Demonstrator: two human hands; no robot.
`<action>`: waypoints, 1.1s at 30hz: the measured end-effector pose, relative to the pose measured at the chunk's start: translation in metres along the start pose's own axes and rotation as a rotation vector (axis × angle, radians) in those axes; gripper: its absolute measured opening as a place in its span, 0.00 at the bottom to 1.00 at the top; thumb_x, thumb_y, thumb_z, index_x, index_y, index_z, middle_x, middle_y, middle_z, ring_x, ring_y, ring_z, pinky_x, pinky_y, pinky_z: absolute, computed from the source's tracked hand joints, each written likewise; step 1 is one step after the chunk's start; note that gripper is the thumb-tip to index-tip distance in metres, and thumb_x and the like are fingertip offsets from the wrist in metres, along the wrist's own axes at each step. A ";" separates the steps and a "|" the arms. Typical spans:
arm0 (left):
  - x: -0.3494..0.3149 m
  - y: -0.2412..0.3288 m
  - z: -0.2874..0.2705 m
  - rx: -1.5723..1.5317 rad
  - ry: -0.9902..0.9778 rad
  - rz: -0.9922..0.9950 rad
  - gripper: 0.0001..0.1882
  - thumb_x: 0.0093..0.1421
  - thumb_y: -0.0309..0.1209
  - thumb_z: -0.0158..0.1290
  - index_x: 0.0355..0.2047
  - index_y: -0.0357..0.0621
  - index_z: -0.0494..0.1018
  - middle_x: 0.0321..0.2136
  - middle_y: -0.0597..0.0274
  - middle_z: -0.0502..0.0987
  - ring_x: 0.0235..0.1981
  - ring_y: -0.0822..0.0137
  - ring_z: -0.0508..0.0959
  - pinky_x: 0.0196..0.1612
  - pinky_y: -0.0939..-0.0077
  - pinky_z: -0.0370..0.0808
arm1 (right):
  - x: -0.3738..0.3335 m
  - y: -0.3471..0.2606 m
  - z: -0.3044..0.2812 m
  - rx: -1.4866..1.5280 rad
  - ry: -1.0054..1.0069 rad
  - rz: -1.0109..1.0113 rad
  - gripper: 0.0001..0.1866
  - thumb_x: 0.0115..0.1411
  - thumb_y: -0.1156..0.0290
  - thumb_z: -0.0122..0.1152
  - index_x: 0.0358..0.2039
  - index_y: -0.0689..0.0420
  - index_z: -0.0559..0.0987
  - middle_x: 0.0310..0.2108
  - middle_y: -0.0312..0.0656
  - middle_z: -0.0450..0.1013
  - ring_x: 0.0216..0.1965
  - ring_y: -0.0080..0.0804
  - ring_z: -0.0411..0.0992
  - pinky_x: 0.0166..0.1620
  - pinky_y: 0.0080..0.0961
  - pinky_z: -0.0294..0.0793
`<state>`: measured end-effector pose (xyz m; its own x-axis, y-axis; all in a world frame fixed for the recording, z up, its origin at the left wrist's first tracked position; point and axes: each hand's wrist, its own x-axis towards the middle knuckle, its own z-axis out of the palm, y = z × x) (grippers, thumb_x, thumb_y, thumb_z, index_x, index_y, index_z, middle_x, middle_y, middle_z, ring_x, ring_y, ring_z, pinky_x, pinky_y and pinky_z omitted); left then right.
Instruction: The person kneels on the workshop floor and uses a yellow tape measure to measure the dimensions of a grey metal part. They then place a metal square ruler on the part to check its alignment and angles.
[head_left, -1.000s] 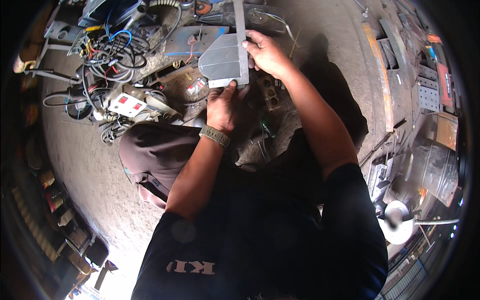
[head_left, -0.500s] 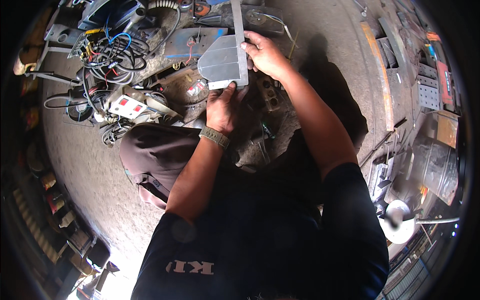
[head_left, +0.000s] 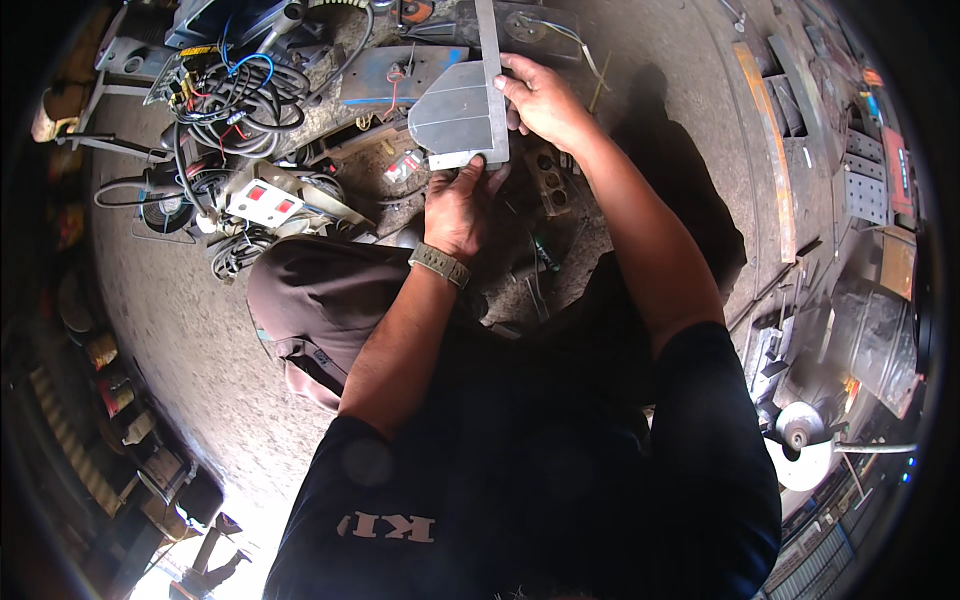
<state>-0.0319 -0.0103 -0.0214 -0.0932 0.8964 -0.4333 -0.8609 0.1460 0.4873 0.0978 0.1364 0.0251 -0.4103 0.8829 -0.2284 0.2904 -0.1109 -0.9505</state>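
A curved grey sheet-metal piece (head_left: 455, 115) with scored lines lies against a straight flat metal bar (head_left: 492, 70) near the top middle. My left hand (head_left: 460, 205), a watch strap on its wrist, pinches the sheet's lower edge. My right hand (head_left: 540, 98) grips the bar and the sheet's right edge from the right. Both forearms reach up from the lower edge. A small block with round holes (head_left: 553, 185) sits on the ground just below the sheet.
A tangle of black and coloured cables (head_left: 225, 85) and a white switch box with red buttons (head_left: 265, 203) lie at the upper left. Metal strips and plates (head_left: 775, 150) lie at the right. A grinder disc (head_left: 800, 440) sits at the lower right. My bent knee (head_left: 315, 300) is left of centre.
The sheet and bar shifted slightly; both hands kept their hold.
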 end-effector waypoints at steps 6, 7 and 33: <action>0.000 0.001 0.001 0.013 0.012 -0.006 0.19 0.70 0.18 0.52 0.60 0.40 0.68 0.54 0.53 0.77 0.55 0.54 0.79 0.60 0.50 0.79 | 0.002 0.002 -0.001 0.008 -0.012 -0.014 0.22 0.75 0.69 0.53 0.66 0.62 0.71 0.37 0.36 0.78 0.23 0.17 0.70 0.23 0.19 0.69; 0.000 0.001 0.001 0.019 0.008 -0.003 0.19 0.70 0.18 0.52 0.60 0.40 0.68 0.54 0.53 0.77 0.55 0.54 0.79 0.60 0.50 0.79 | 0.002 0.001 -0.001 0.014 -0.021 -0.016 0.22 0.75 0.69 0.53 0.66 0.62 0.71 0.37 0.36 0.78 0.23 0.17 0.70 0.23 0.19 0.69; 0.000 0.001 -0.001 0.023 0.012 0.000 0.18 0.70 0.19 0.53 0.59 0.42 0.70 0.54 0.56 0.78 0.55 0.56 0.79 0.58 0.51 0.80 | 0.001 -0.001 -0.001 0.014 -0.036 -0.012 0.21 0.75 0.69 0.54 0.65 0.60 0.72 0.35 0.35 0.78 0.22 0.17 0.70 0.23 0.18 0.69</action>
<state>-0.0330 -0.0104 -0.0218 -0.0996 0.8913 -0.4424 -0.8491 0.1556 0.5048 0.0980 0.1378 0.0262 -0.4444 0.8673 -0.2245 0.2730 -0.1076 -0.9560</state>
